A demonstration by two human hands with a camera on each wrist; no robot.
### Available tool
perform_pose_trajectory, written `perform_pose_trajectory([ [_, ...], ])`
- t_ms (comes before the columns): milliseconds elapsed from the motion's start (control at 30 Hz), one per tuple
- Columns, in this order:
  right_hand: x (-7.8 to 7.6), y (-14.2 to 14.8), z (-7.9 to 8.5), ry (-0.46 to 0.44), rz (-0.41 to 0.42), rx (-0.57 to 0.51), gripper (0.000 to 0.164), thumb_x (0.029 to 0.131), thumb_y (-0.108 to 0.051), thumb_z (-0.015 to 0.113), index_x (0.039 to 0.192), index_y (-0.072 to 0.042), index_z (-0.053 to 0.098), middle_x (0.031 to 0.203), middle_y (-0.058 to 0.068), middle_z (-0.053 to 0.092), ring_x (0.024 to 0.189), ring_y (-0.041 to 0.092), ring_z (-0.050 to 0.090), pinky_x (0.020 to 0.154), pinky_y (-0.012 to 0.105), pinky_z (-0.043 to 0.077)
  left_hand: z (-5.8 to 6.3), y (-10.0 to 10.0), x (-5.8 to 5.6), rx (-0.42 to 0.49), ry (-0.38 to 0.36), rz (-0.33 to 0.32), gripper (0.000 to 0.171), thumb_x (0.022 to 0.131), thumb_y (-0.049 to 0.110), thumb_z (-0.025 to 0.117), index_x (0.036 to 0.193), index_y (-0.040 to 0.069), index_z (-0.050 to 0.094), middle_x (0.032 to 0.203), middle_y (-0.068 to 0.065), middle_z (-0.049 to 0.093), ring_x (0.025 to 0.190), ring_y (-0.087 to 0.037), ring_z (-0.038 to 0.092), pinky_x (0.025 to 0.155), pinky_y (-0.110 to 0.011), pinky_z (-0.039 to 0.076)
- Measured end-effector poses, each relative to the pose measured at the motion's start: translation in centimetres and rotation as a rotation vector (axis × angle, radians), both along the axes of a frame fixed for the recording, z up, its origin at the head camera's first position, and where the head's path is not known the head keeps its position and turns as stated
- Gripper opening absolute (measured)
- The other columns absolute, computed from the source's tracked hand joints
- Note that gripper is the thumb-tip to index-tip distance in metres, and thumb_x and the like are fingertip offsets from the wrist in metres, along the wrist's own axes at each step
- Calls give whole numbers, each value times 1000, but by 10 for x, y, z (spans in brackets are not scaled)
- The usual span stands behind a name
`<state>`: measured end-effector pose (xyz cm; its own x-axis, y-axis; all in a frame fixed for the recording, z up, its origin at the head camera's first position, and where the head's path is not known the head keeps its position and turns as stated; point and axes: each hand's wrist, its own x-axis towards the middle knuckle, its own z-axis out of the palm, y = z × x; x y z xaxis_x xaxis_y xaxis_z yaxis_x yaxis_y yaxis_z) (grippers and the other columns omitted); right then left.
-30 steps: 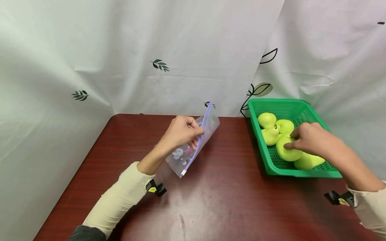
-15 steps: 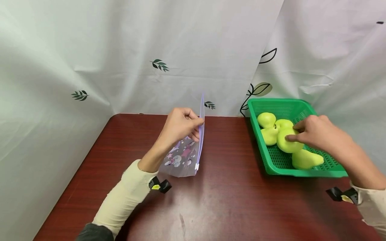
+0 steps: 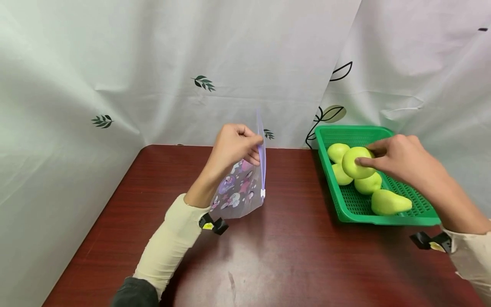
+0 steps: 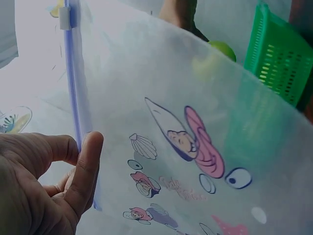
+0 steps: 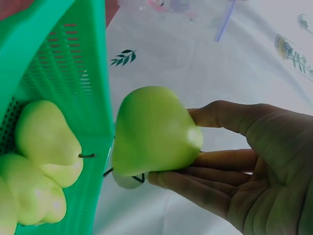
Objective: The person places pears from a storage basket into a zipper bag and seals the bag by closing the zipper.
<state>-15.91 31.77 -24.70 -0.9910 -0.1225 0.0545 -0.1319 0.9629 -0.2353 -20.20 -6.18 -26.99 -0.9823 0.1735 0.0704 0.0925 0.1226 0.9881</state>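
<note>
My left hand [image 3: 238, 145] pinches the purple zip edge of a clear zip bag [image 3: 238, 192] printed with pink and purple sea motifs. In the left wrist view thumb and finger grip the purple strip, and a white slider [image 4: 65, 18] sits near its upper end. My right hand [image 3: 402, 160] holds a yellow-green pear [image 3: 354, 163] between thumb and fingers, raised over the basket. The right wrist view shows this pear [image 5: 154, 132] with the fingers along its lower side. Below it, several more pears [image 3: 389, 202] lie in the green basket [image 3: 387, 220].
The green basket stands at the right back of a dark red-brown table [image 3: 284, 256]. A pale curtain [image 3: 230, 64] with leaf prints hangs behind the table and along its left side. A small black camera is strapped to each wrist.
My right hand has lifted the pear up from among the others and slightly left. My left hand has raised the bag, and its zip edge has turned more upright.
</note>
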Motion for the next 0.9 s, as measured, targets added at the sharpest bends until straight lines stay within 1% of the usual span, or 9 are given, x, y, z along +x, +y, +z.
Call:
perform_pose_trajectory([
  [100, 1, -5, 5, 23, -16, -37, 71, 87, -67, 72, 127, -9, 75, 111, 19, 78, 108, 44, 63, 75, 60, 55, 4, 3, -3, 1, -5, 2, 11, 89, 7, 70, 84, -2, 74, 63, -15, 70, 51, -28, 73, 57, -48, 69],
  [167, 2, -9, 7, 54, -22, -67, 69, 86, -68, 72, 127, -12, 76, 112, 18, 79, 107, 40, 65, 77, 57, 55, 5, 5, -6, 5, -15, 2, 11, 89, 7, 71, 84, -2, 74, 63, -15, 70, 51, -27, 72, 57, -48, 69],
  [233, 3, -13, 10, 90, -28, -107, 64, 85, -68, 74, 125, -17, 78, 109, 14, 80, 104, 31, 69, 77, 47, 55, 6, 6, -8, 14, -22, -3, 11, 90, 6, 71, 85, -3, 74, 63, -15, 70, 51, -27, 72, 57, -48, 69],
  [367, 5, -20, 15, 150, -44, -210, 48, 84, -65, 78, 117, -30, 81, 103, 4, 82, 89, 0, 65, 67, 22, 49, 7, 9, -12, 28, -35, -16, 11, 89, 5, 71, 84, -4, 74, 62, -14, 69, 50, -25, 72, 57, -48, 68],
  [467, 5, -25, 19, 163, -53, -274, 47, 84, -63, 79, 118, -31, 80, 103, 0, 82, 82, -14, 57, 61, 14, 46, 8, 10, -15, 20, -38, -11, 11, 88, 5, 70, 84, -4, 74, 61, -14, 69, 50, -25, 72, 59, -49, 69],
  [600, -1, -34, 25, 147, -74, -376, 53, 84, -62, 79, 123, -27, 78, 98, -14, 81, 88, -12, 61, 64, 16, 49, 10, 13, -17, 14, -40, -9, 11, 88, 4, 70, 84, -4, 75, 61, -14, 69, 51, -25, 73, 59, -49, 69],
  [700, -7, -43, 30, 108, -80, -522, 53, 84, -59, 81, 124, -24, 78, 92, -25, 78, 87, -8, 70, 69, 13, 52, 11, 15, -19, 18, -35, -19, 11, 88, 4, 71, 84, -5, 75, 61, -14, 69, 51, -26, 73, 59, -48, 69],
  [800, -15, -52, 35, 57, -64, -715, 52, 85, -50, 83, 124, -16, 78, 96, -22, 79, 84, 1, 78, 79, 6, 58, 11, 17, -19, 14, -31, -23, 10, 89, 4, 71, 84, -5, 75, 62, -15, 70, 52, -26, 73, 59, -48, 69],
  [900, -24, -63, 40, 34, -18, -914, 44, 86, -37, 86, 120, -10, 79, 100, -13, 81, 84, 9, 80, 82, 17, 66, 10, 18, -19, 1, -32, -21, 10, 89, 4, 72, 84, -4, 75, 63, -16, 70, 53, -28, 74, 59, -47, 69],
])
